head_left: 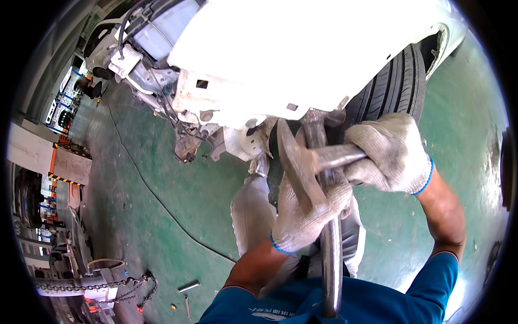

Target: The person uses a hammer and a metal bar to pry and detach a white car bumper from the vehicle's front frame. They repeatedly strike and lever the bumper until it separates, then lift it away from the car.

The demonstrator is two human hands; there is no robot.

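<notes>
Head view, dull brownish hammer (303, 168), shiny bar (332, 259)

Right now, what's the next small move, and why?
Probably ease the hammer clear of the left hand: the right hand grips its handle, and in this view its head overlaps the left hand, which is closed around the metal bar near the white bodywork.

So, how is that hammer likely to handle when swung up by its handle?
The hammer would probably feel top-heavy, since its long, thick head looks like solid metal. It should stay stiff: the handle looks straight and rigid. The handle's smooth sheen suggests some slipperiness, though the gloved right hand may grip better.
</notes>
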